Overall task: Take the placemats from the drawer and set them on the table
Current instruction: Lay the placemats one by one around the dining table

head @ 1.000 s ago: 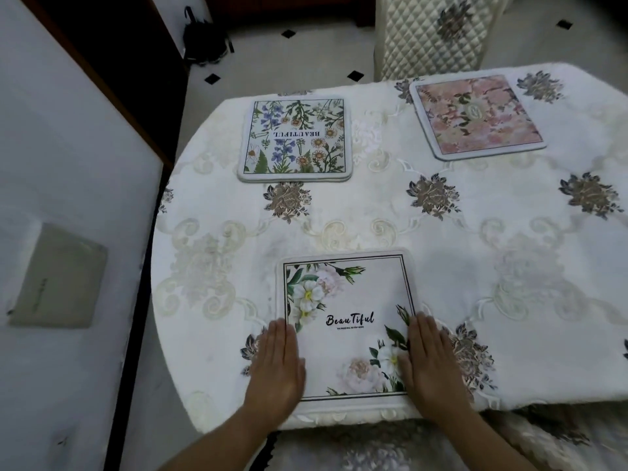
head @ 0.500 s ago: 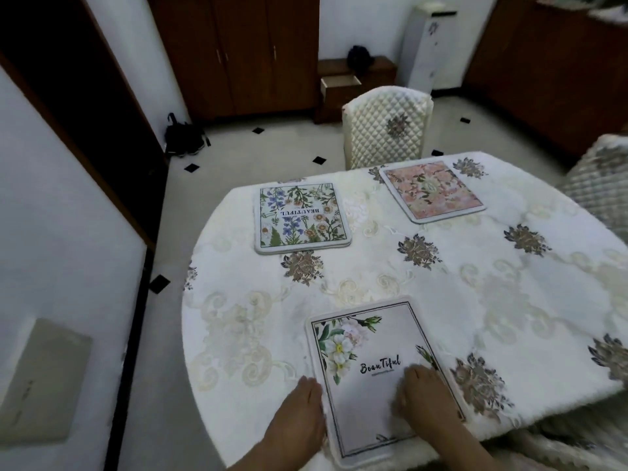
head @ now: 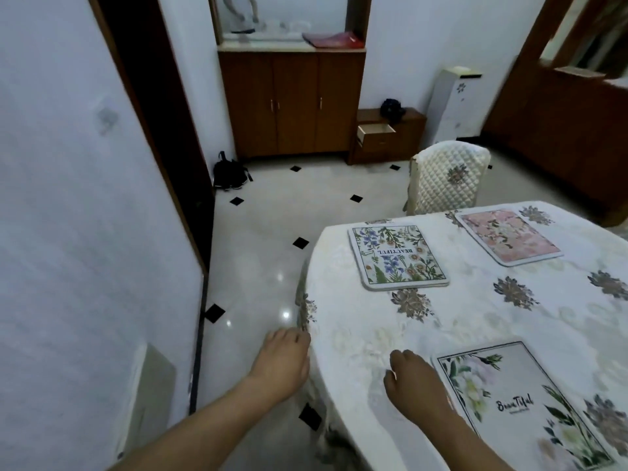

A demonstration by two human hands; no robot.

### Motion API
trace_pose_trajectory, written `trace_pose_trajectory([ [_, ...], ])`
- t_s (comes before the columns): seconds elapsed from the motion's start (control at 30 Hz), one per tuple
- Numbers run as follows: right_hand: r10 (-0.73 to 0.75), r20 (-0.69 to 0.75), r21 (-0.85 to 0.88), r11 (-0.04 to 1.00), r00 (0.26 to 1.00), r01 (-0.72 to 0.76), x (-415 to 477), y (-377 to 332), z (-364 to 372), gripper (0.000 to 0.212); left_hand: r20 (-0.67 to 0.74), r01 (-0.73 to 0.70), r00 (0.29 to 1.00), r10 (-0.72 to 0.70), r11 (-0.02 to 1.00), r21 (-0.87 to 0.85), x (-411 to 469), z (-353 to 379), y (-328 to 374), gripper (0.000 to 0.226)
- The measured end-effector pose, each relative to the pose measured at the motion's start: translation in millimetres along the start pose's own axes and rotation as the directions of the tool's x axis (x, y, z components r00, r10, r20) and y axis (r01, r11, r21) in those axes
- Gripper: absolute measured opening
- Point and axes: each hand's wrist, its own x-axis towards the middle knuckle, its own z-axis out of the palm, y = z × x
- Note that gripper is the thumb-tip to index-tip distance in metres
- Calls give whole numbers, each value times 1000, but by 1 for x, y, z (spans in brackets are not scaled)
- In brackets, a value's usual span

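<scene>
Three placemats flat on the tabletop (head: 475, 317): white mat (head: 523, 406) at near edge, blue mat (head: 397, 256) by far left edge, pink mat (head: 506, 236) at far edge. Left hand (head: 282, 362): just off left edge, fingers loosely curled, empty. Right hand (head: 413, 382): beside white mat, fingers loosely curled, empty. Drawer (head: 375, 132): open.

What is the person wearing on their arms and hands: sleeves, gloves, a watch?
Nothing visible. The left hand and right hand are bare, with no sleeves, gloves, watch or bracelet in view up to the picture's edge.
</scene>
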Motion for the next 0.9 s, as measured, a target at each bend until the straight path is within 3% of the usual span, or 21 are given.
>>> trace_pose_trajectory([
  [0.2,18,58,-10,1000,998,-17,69,-38,10,21,14,75,997,-75,997,-1,33,8,-72,18],
  [0.47,8,70,24,1000,998,-10,214,-75,34,17,43,43,998,-48,993,107,137,15,-160,20],
  [0.67,45,106,-67,997,993,-38,299,-91,29,19,111,-29,994,13,990,136,227,8,-205,19],
  [0.9,186,73,-128,976,980,-175,384,-96,36,23,165,-243,959,230,968,64,362,11,-239,12],
])
